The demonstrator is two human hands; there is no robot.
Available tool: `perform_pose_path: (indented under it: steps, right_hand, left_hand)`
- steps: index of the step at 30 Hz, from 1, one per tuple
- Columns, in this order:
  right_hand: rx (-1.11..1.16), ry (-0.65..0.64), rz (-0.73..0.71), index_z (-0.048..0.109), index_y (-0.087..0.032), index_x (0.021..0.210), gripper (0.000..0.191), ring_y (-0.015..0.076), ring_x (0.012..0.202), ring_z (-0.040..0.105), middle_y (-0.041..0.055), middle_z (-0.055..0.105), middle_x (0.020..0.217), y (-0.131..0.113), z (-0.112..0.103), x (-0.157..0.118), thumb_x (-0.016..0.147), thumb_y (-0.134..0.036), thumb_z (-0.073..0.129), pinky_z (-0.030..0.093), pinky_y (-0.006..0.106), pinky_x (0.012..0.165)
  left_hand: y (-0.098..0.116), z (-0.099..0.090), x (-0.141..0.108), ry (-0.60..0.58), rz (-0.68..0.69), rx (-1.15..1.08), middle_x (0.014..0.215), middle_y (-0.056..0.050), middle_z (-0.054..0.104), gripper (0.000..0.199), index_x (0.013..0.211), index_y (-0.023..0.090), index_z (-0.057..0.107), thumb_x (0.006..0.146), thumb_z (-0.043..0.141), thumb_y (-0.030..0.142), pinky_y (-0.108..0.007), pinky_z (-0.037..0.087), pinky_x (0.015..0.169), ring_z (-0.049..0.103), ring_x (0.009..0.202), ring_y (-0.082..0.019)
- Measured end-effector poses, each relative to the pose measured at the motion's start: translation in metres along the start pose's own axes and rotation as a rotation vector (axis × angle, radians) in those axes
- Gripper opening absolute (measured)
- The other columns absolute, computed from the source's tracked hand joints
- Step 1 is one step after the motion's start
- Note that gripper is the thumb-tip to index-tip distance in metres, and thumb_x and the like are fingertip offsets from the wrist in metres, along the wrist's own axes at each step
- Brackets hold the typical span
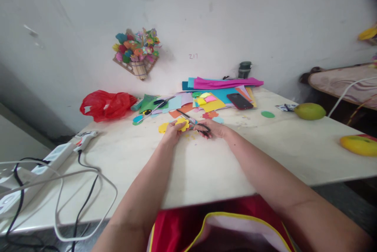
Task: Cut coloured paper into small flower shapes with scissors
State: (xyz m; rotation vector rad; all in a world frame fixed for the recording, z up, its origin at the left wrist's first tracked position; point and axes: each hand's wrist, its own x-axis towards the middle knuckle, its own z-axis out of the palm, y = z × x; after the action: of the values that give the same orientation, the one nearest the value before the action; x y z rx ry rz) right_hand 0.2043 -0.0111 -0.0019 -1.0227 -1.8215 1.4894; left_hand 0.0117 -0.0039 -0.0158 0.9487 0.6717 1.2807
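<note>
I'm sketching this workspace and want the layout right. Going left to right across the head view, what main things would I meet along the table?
White power strip, red plastic bag, left hand with yellow paper flower, right hand with scissors, phone, green paper circle, greenish fruit, yellow fruit.

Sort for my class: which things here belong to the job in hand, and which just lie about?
Probably job things: yellow flower cutout (left hand), scissors (right hand), coloured sheets.

Apparently lying about: red plastic bag, smartphone, green mango, power strip.
</note>
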Motion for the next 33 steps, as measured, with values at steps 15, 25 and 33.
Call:
perform_pose_path:
  steps: [15, 25, 33]
  right_hand:
    - [-0.002, 0.003, 0.002, 0.055, -0.015, 0.078, 0.023, 0.0047, 0.033, 0.045, -0.0041, 0.054, 0.049, 0.0008, 0.0017, 0.0033, 0.08, -0.037, 0.057, 0.025, 0.015, 0.027]
    - [0.006, 0.015, -0.002, 0.056, -0.014, 0.081, 0.029, 0.0052, 0.036, 0.047, -0.0034, 0.054, 0.052, 0.0001, 0.0032, 0.0026, 0.078, -0.043, 0.056, 0.025, 0.015, 0.029]
    - [-0.007, 0.026, -0.011, 0.055, -0.015, 0.078, 0.023, 0.0051, 0.035, 0.047, -0.0042, 0.054, 0.051, 0.0009, 0.0049, 0.004, 0.079, -0.038, 0.056, 0.025, 0.015, 0.029]
  left_hand:
    - [0.0037, 0.0046, -0.0039, 0.013, -0.012, 0.009, 0.076, -0.008, 0.068, 0.025, 0.077, 0.006, 0.065, 0.056, 0.076, 0.013, -0.026, 0.051, 0.065, 0.066, 0.07, -0.018]
    - [0.0002, 0.0014, -0.0008, 0.0, 0.0, -0.019, 0.075, -0.008, 0.068, 0.027, 0.078, 0.006, 0.066, 0.055, 0.079, 0.015, -0.025, 0.051, 0.066, 0.065, 0.069, -0.015]
    - [0.0009, 0.0027, -0.0017, -0.001, 0.013, -0.015, 0.075, -0.008, 0.068, 0.025, 0.078, 0.007, 0.067, 0.056, 0.078, 0.015, -0.025, 0.051, 0.066, 0.065, 0.069, -0.016]
